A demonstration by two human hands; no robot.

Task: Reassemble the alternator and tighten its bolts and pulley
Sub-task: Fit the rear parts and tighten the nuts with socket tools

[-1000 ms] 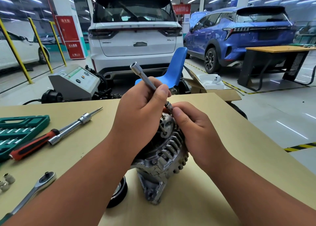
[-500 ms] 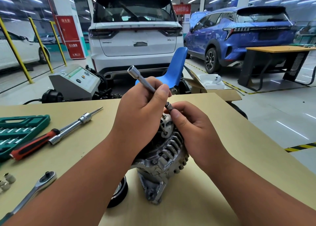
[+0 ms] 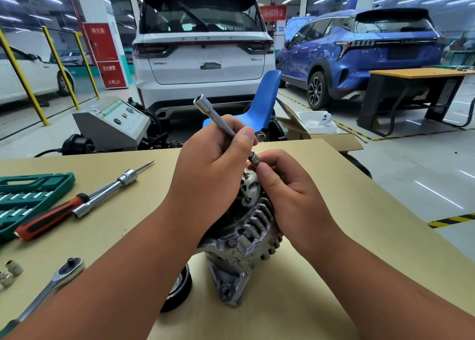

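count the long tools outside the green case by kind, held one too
silver socket bar: 2, one in the left hand, one on the table
red-handled screwdriver: 1
ratchet wrench: 1
total: 4

– Where can you pass on the table (image 3: pixel 354 193)?
– Right of the frame: bare top from the alternator (image 3: pixel 246 239) to the table's edge.
– And the left?
– Crowded: screwdriver (image 3: pixel 48 217), socket case (image 3: pixel 33 185) and ratchet (image 3: pixel 64 273) lie there, the pulley (image 3: pixel 180 287) just beside the alternator.
– From above?
– Your left hand (image 3: pixel 213 170) and right hand (image 3: pixel 290 188) cover its top, gripping the socket bar (image 3: pixel 216 120) slanting toward upper centre.
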